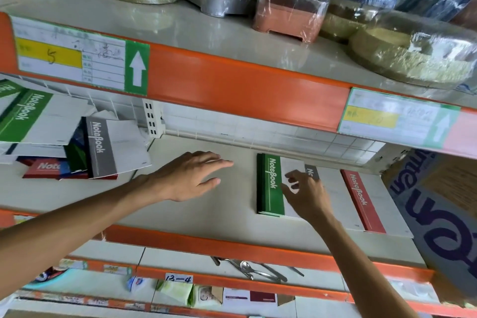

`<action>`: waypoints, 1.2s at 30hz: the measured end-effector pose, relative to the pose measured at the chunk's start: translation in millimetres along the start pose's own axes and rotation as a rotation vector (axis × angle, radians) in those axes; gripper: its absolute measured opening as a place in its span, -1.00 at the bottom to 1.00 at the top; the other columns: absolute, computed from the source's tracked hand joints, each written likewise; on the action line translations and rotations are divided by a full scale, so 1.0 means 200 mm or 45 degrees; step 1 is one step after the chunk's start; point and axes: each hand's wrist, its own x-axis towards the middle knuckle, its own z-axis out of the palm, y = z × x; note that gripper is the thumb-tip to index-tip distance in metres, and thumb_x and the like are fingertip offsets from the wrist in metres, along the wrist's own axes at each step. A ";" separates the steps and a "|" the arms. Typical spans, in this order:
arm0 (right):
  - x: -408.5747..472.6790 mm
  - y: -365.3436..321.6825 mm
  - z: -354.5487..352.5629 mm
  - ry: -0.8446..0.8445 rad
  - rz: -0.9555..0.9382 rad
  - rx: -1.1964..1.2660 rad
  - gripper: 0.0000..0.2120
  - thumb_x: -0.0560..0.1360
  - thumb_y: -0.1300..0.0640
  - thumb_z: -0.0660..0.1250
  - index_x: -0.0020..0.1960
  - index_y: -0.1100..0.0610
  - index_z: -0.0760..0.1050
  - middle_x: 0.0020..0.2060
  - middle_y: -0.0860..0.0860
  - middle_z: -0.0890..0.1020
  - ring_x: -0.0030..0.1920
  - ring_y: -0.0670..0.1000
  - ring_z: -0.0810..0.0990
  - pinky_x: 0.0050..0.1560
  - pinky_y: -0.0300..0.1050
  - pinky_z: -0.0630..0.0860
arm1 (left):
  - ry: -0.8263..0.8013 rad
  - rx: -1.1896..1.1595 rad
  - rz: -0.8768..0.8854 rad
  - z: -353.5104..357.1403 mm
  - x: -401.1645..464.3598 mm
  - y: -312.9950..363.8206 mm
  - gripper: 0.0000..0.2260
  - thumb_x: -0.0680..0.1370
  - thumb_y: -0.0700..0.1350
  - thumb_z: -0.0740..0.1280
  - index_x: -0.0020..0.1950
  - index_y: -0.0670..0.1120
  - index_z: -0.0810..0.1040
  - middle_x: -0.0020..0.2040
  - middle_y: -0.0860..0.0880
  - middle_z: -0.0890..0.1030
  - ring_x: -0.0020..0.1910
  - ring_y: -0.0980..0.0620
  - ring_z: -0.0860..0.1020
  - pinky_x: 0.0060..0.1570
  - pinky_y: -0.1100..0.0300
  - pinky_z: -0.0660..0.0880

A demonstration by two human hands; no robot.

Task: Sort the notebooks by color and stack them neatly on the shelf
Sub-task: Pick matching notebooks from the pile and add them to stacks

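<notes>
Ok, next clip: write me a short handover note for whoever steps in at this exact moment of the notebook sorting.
Left hand: open, empty, over bare shelf.
Right hand: fingers loosely spread on the green stack, gripping nothing.
Done: three sorted piles on the right of the shelf, namely the green stack, a grey pile partly hidden by the hand, and a red pile.
Left: the unsorted heap at the left, mixing green, grey, red and a dark-covered one. Sort it onto the matching piles, then square them.
</notes>
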 end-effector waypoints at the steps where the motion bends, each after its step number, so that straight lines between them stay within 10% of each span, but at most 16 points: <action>1: 0.01 -0.05 0.00 -0.016 -0.047 0.013 -0.71 0.51 -0.10 0.39 0.20 -0.05 0.58 0.06 -0.09 0.69 0.06 0.00 0.67 0.01 -0.05 0.59 | 0.007 0.017 -0.019 -0.02 -0.03 -0.01 -0.55 0.63 0.13 0.09 0.53 0.20 0.17 0.47 0.04 0.32 0.43 0.05 0.31 0.40 0.08 0.27; 18: -0.15 -1.29 0.27 -0.339 -0.904 0.187 -0.46 0.58 -0.12 0.30 0.52 -0.06 0.30 0.43 -0.09 0.45 0.41 -0.03 0.42 0.35 -0.20 0.31 | 0.234 0.128 -0.681 -0.28 -1.54 -0.19 -0.58 0.61 0.24 0.04 0.48 0.28 0.21 0.36 0.24 0.41 0.30 0.28 0.39 0.26 0.24 0.42; 36: -0.18 -2.40 0.73 -0.359 -0.522 0.274 -0.45 0.54 -0.08 0.40 0.47 0.03 0.38 0.38 0.07 0.51 0.30 0.10 0.53 0.27 -0.11 0.45 | 0.170 0.393 -0.596 -0.69 -1.54 -1.47 -0.53 0.57 0.03 0.26 0.48 0.05 0.28 0.31 -0.07 0.42 0.21 -0.05 0.45 0.15 0.07 0.44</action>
